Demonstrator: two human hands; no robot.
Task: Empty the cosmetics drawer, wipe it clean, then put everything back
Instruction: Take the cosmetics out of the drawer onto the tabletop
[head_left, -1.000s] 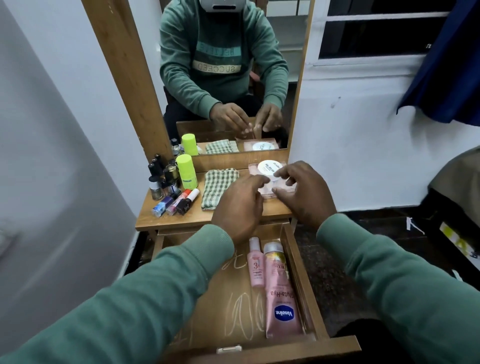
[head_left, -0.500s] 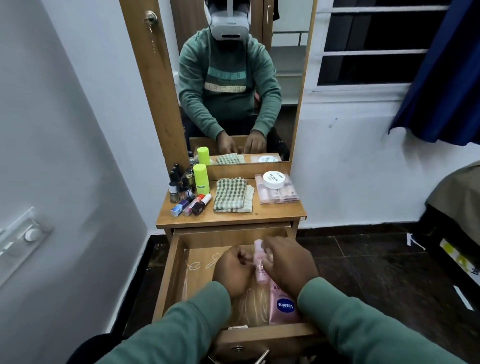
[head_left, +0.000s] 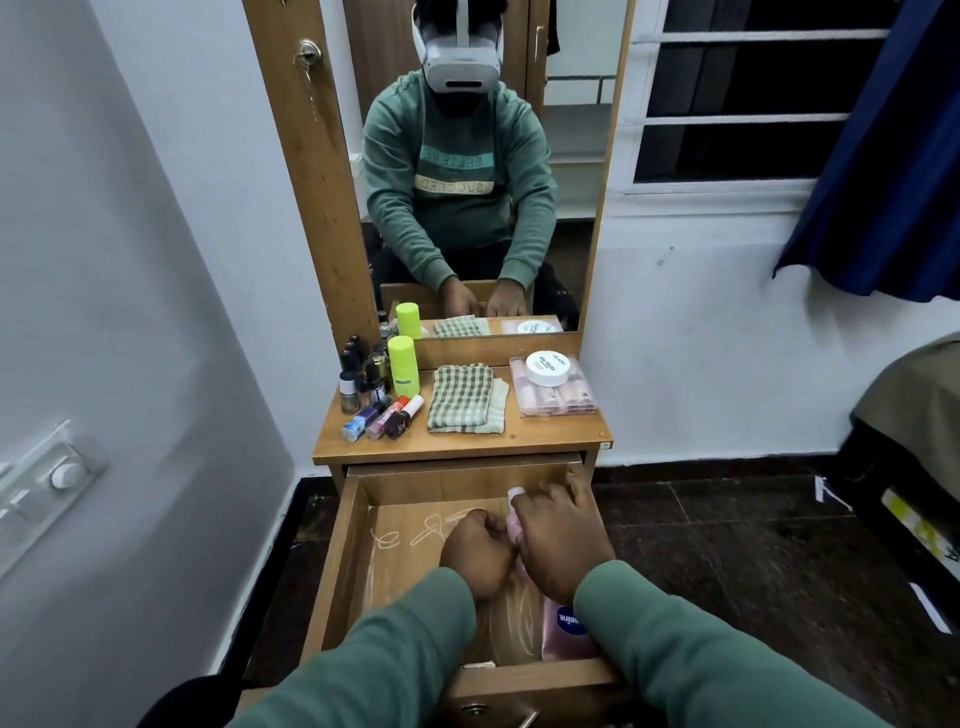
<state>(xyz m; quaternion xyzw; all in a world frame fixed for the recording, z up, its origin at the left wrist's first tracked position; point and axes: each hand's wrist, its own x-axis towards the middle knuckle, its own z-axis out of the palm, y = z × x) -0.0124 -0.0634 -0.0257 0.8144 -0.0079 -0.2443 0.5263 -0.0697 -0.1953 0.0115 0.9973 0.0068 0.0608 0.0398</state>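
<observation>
Both of your hands are inside the open drawer (head_left: 332, 561), at its right side. Your left hand (head_left: 475, 553) is curled closed against a small pink bottle (head_left: 514, 512), and your right hand (head_left: 563, 535) wraps over the same bottle; which hand bears the load cannot be told.

Status: judged from the layout, emptying is nearly complete. Two items are visible in the drawer: the pink bottle and one Vaseline tube (head_left: 569, 629), partly covered by your right sleeve. White chalk-like marks on the drawer floor indicate wiping is not yet done; refilling follows.

Count on the tabletop (head_left: 550, 439):
- one lime-green bottle (head_left: 404, 366)
- one folded checked cloth (head_left: 465, 397)
- one clear case (head_left: 553, 397) with one white jar (head_left: 547, 367) on it
- three small bottles lying flat (head_left: 382, 418)
- several upright nail-polish bottles (head_left: 361, 382), number unclear.
</observation>
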